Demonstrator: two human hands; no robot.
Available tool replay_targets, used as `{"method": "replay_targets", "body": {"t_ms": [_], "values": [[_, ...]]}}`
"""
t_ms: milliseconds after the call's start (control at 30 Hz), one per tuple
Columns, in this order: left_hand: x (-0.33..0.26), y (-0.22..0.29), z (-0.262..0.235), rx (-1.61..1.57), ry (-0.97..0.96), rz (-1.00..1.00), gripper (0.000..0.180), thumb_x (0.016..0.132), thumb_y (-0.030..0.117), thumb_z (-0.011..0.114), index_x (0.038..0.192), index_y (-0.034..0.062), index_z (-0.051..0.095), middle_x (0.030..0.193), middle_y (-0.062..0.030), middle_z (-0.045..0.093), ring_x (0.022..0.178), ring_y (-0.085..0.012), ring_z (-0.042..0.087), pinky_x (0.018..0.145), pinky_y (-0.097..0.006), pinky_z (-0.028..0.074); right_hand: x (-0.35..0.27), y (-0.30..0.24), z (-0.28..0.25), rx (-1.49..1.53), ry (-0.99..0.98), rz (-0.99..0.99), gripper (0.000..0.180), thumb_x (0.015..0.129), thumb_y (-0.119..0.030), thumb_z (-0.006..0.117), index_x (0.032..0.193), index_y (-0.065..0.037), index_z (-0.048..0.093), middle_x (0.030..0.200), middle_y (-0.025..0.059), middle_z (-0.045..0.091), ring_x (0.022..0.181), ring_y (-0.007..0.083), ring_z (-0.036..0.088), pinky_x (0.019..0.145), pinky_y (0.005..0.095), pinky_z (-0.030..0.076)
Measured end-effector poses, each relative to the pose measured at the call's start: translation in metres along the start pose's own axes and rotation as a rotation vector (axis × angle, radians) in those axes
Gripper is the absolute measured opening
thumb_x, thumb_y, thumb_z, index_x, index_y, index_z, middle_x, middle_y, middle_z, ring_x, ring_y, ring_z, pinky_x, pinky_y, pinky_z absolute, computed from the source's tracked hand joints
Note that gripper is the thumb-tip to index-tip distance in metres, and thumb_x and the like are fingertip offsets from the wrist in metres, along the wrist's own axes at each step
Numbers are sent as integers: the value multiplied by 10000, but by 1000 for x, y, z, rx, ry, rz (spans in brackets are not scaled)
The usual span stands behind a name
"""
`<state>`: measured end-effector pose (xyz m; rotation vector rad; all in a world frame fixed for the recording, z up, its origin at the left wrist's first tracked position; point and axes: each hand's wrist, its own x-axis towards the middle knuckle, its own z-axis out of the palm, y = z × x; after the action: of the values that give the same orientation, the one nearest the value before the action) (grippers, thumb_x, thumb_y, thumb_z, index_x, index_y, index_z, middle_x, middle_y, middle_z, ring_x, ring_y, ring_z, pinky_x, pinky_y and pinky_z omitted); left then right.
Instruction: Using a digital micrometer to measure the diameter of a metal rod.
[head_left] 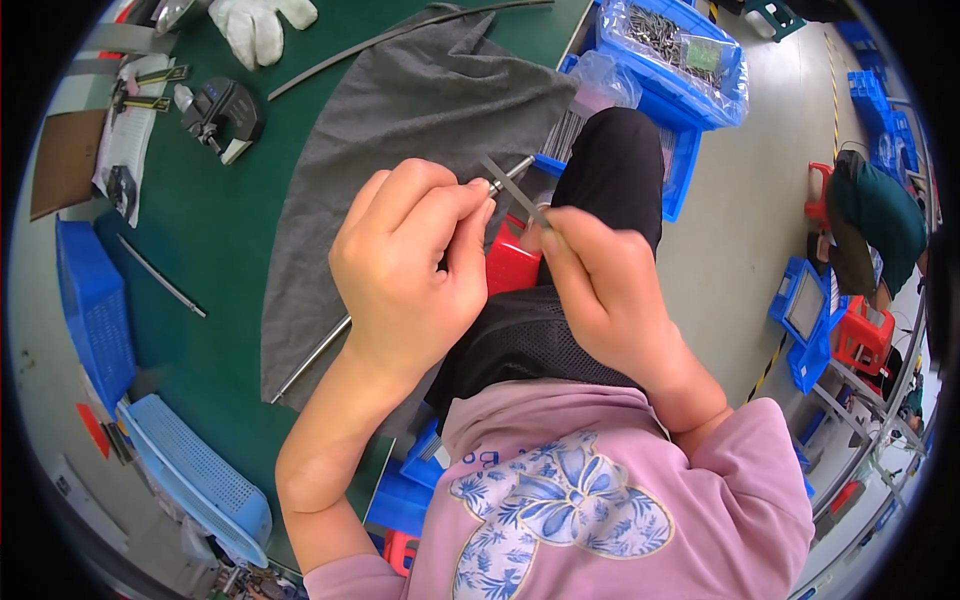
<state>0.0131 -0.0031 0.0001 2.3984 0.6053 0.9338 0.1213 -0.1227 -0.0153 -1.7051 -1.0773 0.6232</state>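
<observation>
My left hand (410, 260) is closed around a slim metal rod (318, 357), pinching it near its upper right end. The rod slants from lower left to upper right above a dark grey cloth (400, 110), passing behind my hand. Between the thumb and fingers of my right hand (605, 285) is a thin, flat grey strip (515, 190), possibly a file or an abrasive strip. It crosses the rod close to my left fingertips; whether the two touch, I cannot tell.
On the green table (200, 260) lie a micrometer (225, 115), a white glove (255, 28), a long grey strip (370, 42) and another thin rod (160, 275). A light blue basket (195, 470) stands lower left. Blue bins of metal parts (655, 35) are upper right; a co-worker (880, 215) bends far right.
</observation>
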Motion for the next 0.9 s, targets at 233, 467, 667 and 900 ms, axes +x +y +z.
{"method": "replay_targets", "body": {"t_ms": [233,467,667,900], "values": [[0,1,1,-6,7,-22,134,632,-31,693,715,35,612,693,-41,547,590,-202,517,507,-303,410,-8,-2,-6,-58,-23,63,42,802,-43,509,800,-8,533,657,146,621,580,342,597,518,407,464],[-1,0,0,-24,-9,-44,133,632,-34,689,712,35,608,695,-41,544,593,-204,517,510,-301,411,11,-10,-2,-56,-31,15,56,802,-52,515,760,-16,512,631,154,607,567,347,589,505,418,457],[-1,-2,0,-11,-4,-2,132,634,-36,688,698,37,598,689,-40,537,594,-205,512,512,-298,407,7,-12,-9,-123,-88,33,95,859,-12,488,859,25,575,684,187,591,589,326,593,539,313,452],[-1,-1,1,-12,4,-25,127,640,-38,681,689,35,590,689,-42,540,594,-206,514,511,-299,405,-2,-17,-14,-227,-124,78,86,850,-15,498,857,26,574,702,193,601,621,347,600,543,337,459]]}}
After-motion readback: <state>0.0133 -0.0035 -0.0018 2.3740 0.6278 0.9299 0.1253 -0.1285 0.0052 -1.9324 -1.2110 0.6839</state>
